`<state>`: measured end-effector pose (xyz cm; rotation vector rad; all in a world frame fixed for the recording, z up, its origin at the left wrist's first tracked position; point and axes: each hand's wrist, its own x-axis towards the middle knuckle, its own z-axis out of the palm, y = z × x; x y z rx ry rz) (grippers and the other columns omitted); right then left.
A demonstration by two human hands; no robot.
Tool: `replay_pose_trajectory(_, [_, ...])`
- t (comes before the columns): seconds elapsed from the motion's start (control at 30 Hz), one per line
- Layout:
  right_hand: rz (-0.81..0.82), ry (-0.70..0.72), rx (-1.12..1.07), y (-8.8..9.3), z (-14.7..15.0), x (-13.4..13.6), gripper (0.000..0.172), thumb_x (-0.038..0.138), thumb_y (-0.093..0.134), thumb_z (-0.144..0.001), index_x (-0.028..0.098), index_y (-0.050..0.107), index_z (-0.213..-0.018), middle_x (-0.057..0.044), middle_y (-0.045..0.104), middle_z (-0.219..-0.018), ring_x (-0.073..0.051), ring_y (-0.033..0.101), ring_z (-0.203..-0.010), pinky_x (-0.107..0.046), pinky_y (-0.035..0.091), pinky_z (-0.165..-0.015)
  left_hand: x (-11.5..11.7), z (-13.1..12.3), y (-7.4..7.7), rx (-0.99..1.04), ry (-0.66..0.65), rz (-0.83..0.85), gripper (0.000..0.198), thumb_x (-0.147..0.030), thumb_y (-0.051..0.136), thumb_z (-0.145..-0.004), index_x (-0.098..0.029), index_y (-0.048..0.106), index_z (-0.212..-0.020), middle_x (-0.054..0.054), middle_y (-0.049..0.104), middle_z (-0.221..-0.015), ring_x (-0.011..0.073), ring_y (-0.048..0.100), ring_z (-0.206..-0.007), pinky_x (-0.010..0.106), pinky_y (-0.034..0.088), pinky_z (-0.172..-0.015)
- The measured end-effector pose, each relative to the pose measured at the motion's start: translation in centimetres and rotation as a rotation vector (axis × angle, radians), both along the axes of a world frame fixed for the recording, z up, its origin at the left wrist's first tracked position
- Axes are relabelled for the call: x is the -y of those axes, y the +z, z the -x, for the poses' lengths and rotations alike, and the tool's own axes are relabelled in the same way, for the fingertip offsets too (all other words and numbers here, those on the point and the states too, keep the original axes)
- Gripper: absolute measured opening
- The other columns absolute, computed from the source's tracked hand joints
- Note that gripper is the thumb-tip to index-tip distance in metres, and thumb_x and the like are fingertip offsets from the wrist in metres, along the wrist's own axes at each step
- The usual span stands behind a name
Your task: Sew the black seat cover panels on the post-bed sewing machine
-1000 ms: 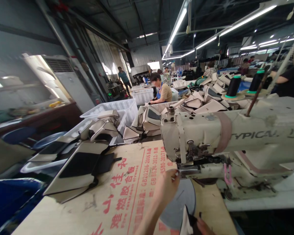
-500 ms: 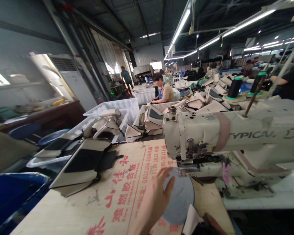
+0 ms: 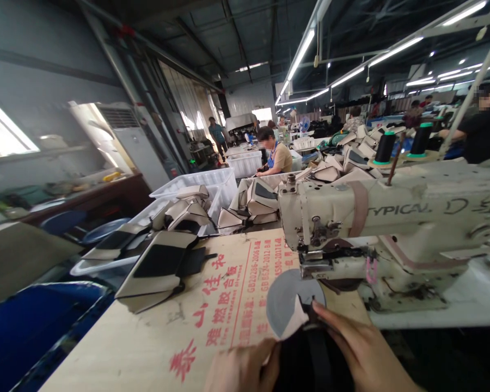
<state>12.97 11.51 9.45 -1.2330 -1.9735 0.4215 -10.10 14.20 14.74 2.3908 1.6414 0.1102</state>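
Note:
At the front edge of the plywood board, both hands are on a black-and-beige sewn piece [image 3: 312,354], its pale corner pointing up over a round grey disc [image 3: 283,296]. My left hand [image 3: 245,366] is closed with curled fingers at the piece's left edge. On the other side, my right hand [image 3: 353,340] grips it, thumb side near the dark seam at the top. Most of the piece is black and runs out of view below. Just above stands a cream sewing machine [image 3: 392,212], its needle area [image 3: 316,261] beyond the disc and apart from my hands.
On the left of the plywood board [image 3: 155,337] lies a beige-and-black sewn piece [image 3: 159,267]. White bins [image 3: 191,182] behind hold similar pieces. A blue container [image 3: 61,332] is at lower left. Black thread cones [image 3: 386,148] stand behind the machine. Co-workers [image 3: 280,155] sit and stand farther back.
My left hand has come down from above the disc to the sewn piece. The piece has risen into view between both hands, and my right hand now shows. The view has shifted slightly.

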Motion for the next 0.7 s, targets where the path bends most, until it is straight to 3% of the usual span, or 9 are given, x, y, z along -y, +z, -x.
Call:
replay_pose_trajectory(0.1, [0.127,-0.077,-0.047,0.2,0.9,-2.6,0.036,0.021,0.034,-0.092,0.019,0.052,-0.123,-0.006,0.063,-0.112,-0.02,0.059,-0.104,-0.034,0.05,-0.089,-1.6,-0.3,1.2,-0.034,0.022,0.021,0.034,-0.033,0.037,-0.086,-0.024,0.067,-0.073,0.004,0.068,-0.065,0.0211,0.066,-0.063,0.024,0.036,-0.053])
replay_pose_trajectory(0.2, [0.156,-0.046,-0.038,0.3,1.7,-3.7,0.034,0.022,0.034,-0.092,0.019,0.053,-0.122,-0.007,0.063,-0.111,-0.02,0.06,-0.102,-0.036,0.049,-0.09,-2.4,-1.0,1.7,-0.005,-0.052,0.001,0.028,-0.022,0.041,-0.082,-0.025,0.066,-0.095,0.005,0.069,-0.082,0.0217,0.065,-0.072,0.026,0.041,-0.059])
replay_pose_trajectory(0.27, [0.133,-0.017,-0.028,0.5,2.0,-3.7,0.035,0.02,0.035,-0.092,0.019,0.052,-0.122,-0.007,0.063,-0.112,-0.019,0.059,-0.104,-0.036,0.047,-0.092,-2.5,-1.5,1.9,0.096,-0.11,-0.007,0.043,-0.011,0.04,-0.075,-0.024,0.058,-0.113,0.006,0.066,-0.1,0.021,0.063,-0.085,0.028,0.045,-0.071])
replay_pose_trajectory(0.37, [0.046,-0.046,-0.033,0.6,2.1,-3.4,0.033,0.019,0.036,-0.091,0.019,0.054,-0.119,-0.007,0.06,-0.116,-0.018,0.054,-0.11,-0.038,0.043,-0.097,-2.5,-2.0,2.2,0.313,-0.144,0.036,0.051,-0.003,0.038,-0.071,-0.021,0.057,-0.115,0.006,0.06,-0.114,0.0187,0.057,-0.103,0.027,0.042,-0.088])
replay_pose_trajectory(0.53, [0.022,-0.081,-0.068,0.1,2.0,-3.3,0.03,0.021,0.037,-0.091,0.016,0.055,-0.115,-0.009,0.057,-0.119,-0.018,0.052,-0.113,-0.037,0.042,-0.099,-2.3,-2.5,1.7,0.565,-0.085,0.114,0.033,-0.029,0.038,-0.088,-0.023,0.058,-0.114,0.004,0.058,-0.118,0.0174,0.053,-0.108,0.028,0.04,-0.095])
replay_pose_trajectory(0.6, [0.02,-0.09,-0.07,-0.2,2.1,-3.4,0.03,0.021,0.037,-0.091,0.015,0.057,-0.113,-0.01,0.058,-0.117,-0.018,0.054,-0.111,-0.036,0.043,-0.098,-2.5,-2.9,1.2,0.588,-0.047,0.097,0.034,-0.04,0.045,-0.086,-0.022,0.058,-0.112,0.005,0.058,-0.115,0.0183,0.054,-0.105,0.029,0.042,-0.093])
replay_pose_trajectory(0.7, [-0.009,-0.112,-0.049,-0.7,2.1,-3.4,0.03,0.019,0.036,-0.091,0.015,0.057,-0.112,-0.009,0.059,-0.116,-0.018,0.054,-0.11,-0.036,0.044,-0.098,-3.1,-3.6,0.5,0.6,-0.023,0.079,0.037,-0.042,0.056,-0.078,-0.021,0.059,-0.109,0.005,0.059,-0.109,0.0181,0.057,-0.097,0.029,0.046,-0.085])
